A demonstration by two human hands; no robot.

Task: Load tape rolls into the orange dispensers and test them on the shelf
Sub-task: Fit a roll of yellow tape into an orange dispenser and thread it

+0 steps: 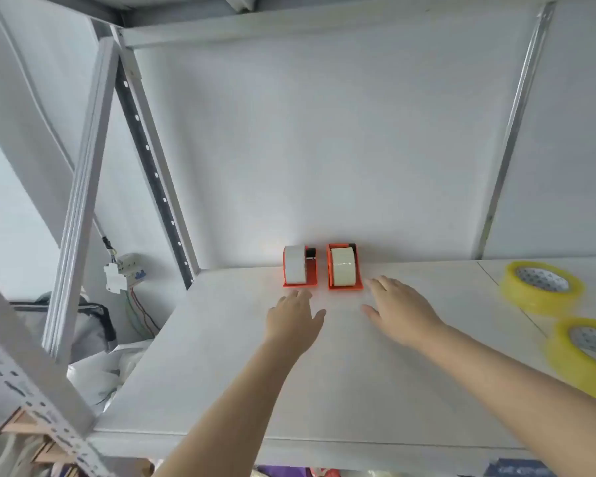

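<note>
My left hand [295, 316] hovers flat and spread over the white laminate shelf [241, 366], holding nothing, fingertips just short of the left of the two small orange plastic tape dispensers [311, 274]. I would say it sits there because that dispenser is the one nearest to it, so reaching forward would bring it straight onto the white roll of tape [295, 265] standing on edge in the holder. That roll sits to the left side of its orange frame, with a black part showing behind it to the right; I cannot tell whether it is fully seated.

Just beside it, apart by a narrow strip of shelf, stands the second orange dispenser [344, 285], its pale cream roll of tape [342, 266] cradled squarely between the two orange walls. Both dispensers are pushed back close to the white rear wall, which I judge keeps the front of the shelf free for pulling tape across.

My right hand [398, 309] is also wide and empty, palm down, fingers pointing at the front right corner of that second dispenser without touching it.

Further right, well apart from the dispensers, lie two large rolls of clear yellow packing tape, one [541, 287] behind the other [585, 356], flat on their sides, probably spares kept within reach.

The count: two hands, two orange dispensers, two loaded rolls, two yellow rolls.
</note>
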